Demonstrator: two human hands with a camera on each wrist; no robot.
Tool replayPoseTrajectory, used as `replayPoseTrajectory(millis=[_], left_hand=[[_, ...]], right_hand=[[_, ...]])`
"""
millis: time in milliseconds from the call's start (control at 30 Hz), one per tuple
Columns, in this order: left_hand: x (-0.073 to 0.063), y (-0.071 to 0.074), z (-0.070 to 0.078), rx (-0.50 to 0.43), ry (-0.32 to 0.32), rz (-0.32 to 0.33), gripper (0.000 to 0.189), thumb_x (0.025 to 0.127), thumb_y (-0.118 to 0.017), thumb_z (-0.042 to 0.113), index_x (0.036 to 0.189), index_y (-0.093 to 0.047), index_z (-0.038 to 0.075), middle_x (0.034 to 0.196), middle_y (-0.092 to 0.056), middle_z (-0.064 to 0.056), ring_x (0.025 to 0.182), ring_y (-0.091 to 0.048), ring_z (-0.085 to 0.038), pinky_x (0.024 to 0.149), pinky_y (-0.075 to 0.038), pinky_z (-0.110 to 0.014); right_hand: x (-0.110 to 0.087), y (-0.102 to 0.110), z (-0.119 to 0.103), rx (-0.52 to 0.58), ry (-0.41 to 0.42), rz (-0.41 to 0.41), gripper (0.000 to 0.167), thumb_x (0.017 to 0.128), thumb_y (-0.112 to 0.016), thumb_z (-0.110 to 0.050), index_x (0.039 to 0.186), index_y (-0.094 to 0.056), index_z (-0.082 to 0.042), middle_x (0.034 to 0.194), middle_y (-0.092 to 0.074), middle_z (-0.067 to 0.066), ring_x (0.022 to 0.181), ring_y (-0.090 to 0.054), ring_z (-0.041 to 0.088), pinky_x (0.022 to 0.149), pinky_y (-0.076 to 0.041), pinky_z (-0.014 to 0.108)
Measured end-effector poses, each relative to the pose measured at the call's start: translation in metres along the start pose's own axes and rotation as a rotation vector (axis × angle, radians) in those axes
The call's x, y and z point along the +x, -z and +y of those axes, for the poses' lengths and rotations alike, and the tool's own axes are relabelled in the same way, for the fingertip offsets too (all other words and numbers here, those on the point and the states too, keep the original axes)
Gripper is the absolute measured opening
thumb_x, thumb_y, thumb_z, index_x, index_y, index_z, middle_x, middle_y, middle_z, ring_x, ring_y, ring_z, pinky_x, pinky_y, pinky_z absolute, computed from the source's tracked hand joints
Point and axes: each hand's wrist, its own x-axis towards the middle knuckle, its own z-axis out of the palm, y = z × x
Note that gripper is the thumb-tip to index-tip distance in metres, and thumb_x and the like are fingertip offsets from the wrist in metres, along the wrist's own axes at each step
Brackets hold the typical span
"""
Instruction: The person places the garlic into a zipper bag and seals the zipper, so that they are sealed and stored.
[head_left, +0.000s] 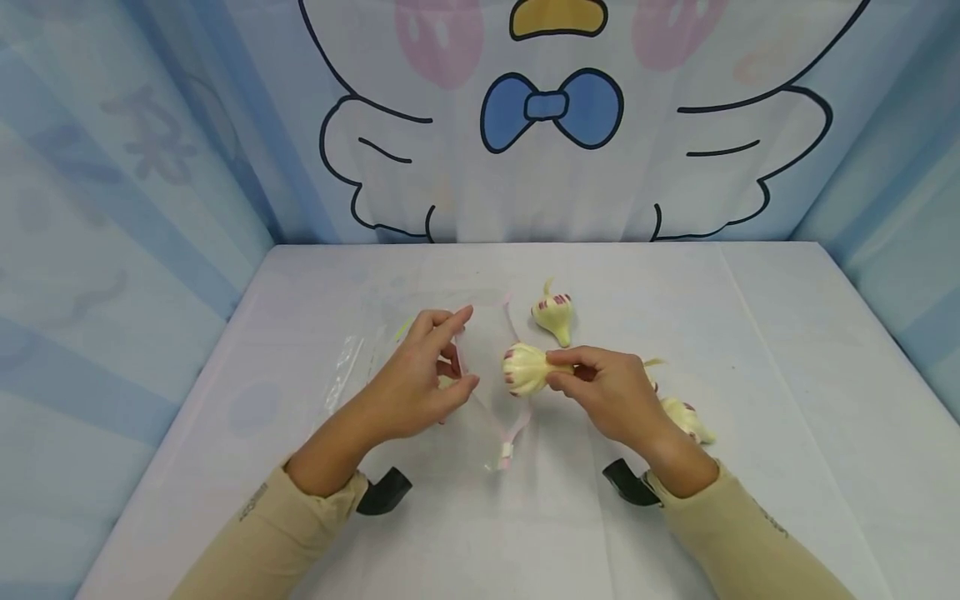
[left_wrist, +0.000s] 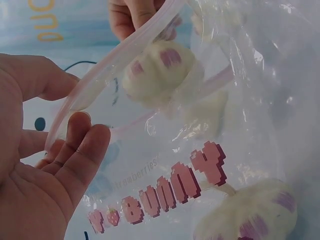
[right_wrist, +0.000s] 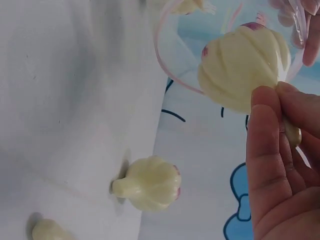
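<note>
My right hand (head_left: pixel 611 392) pinches a garlic bulb (head_left: pixel 527 370) by its stem, the rounded purple-marked end pointing left at the mouth of a clear plastic zip bag (left_wrist: pixel 150 185). That bag has a pink rim and pink lettering. My left hand (head_left: pixel 412 375) holds the rim with curled fingers, index and thumb spread, and the mouth stands apart. Low in the left wrist view, another garlic bulb (left_wrist: pixel 255 215) shows through the printed plastic. In the right wrist view the held bulb (right_wrist: pixel 245 67) overlaps the bag's opening.
On the white table (head_left: pixel 787 350), a garlic bulb (head_left: pixel 553 315) lies beyond my right hand. Another bulb (head_left: pixel 686 418) lies beside my right wrist, with one more partly hidden behind the hand. A patterned curtain (head_left: pixel 547 183) hangs along the table's back edge.
</note>
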Motion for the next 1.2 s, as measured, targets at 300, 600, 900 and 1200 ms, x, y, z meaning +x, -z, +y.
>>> replayPoseTrajectory(millis=[300,600,900,1200], left_hand=[[0.0,0.0,0.0,-0.004,-0.005,0.01,0.077,0.087,-0.073,0.0,0.152,-0.033,-0.006,0.129,-0.04,-0.018,0.094,-0.059,-0.019,0.084,-0.057,-0.026],[0.001,0.001,0.0,-0.001,-0.011,0.011,0.078,0.086,-0.073,0.0,0.152,-0.033,-0.006,0.128,-0.04,-0.018,0.095,-0.06,-0.021,0.084,-0.057,-0.028],[0.002,0.0,0.001,-0.006,-0.017,0.0,0.077,0.087,-0.073,0.0,0.152,-0.033,-0.006,0.129,-0.04,-0.018,0.094,-0.06,-0.02,0.084,-0.057,-0.027],[0.001,-0.001,0.002,-0.026,-0.021,-0.013,0.076,0.086,-0.072,-0.001,0.152,-0.034,-0.006,0.128,-0.04,-0.018,0.093,-0.06,-0.02,0.083,-0.057,-0.026]], right_hand=[[0.002,-0.004,0.0,0.034,-0.028,-0.024,0.021,0.086,-0.079,-0.008,0.106,-0.077,-0.004,0.084,-0.072,0.0,0.073,-0.061,0.016,0.057,-0.047,0.022],[0.011,-0.009,0.0,0.047,-0.086,-0.155,0.024,0.089,-0.077,-0.015,0.111,-0.075,-0.004,0.089,-0.072,0.0,0.076,-0.064,0.014,0.066,-0.052,0.027],[0.019,-0.023,-0.001,0.071,-0.02,-0.294,0.027,0.092,-0.063,-0.003,0.116,-0.071,0.002,0.105,-0.066,0.005,0.088,-0.072,0.014,0.073,-0.055,0.025],[0.025,-0.04,-0.006,0.005,-0.072,-0.269,0.02,0.092,-0.067,-0.006,0.11,-0.073,-0.002,0.099,-0.074,0.004,0.087,-0.072,0.017,0.073,-0.058,0.031]])
